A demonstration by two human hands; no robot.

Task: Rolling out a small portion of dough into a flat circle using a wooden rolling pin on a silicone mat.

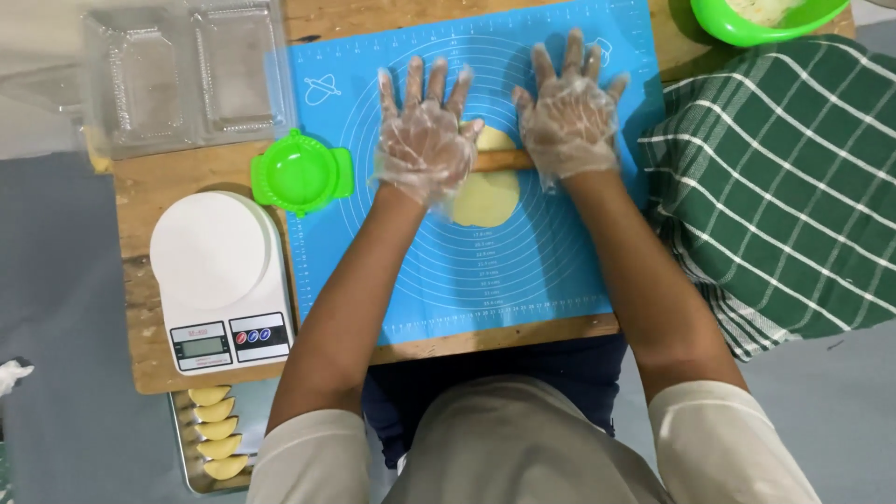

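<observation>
Under the left hand (425, 140) and right hand (567, 112), most of the wooden rolling pin (502, 161) is hidden, as is part of the dough (487, 194). Far right of the right hand, the green bowl (747, 28) is cut off by the top edge. Below the left hand, the tray (182, 448) of folded pastries runs off the bottom edge.

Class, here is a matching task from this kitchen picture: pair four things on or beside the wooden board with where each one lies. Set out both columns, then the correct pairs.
Things
1. kitchen scale
2. green dumpling press
3. flattened dough
4. folded dumplings

Places
A. on the blue silicone mat, under the rolling pin
B. on the metal tray below the wooden board
C. at the mat's left edge
D. on the board's bare left side

Pairs: 1-D, 2-C, 3-A, 4-B
</observation>
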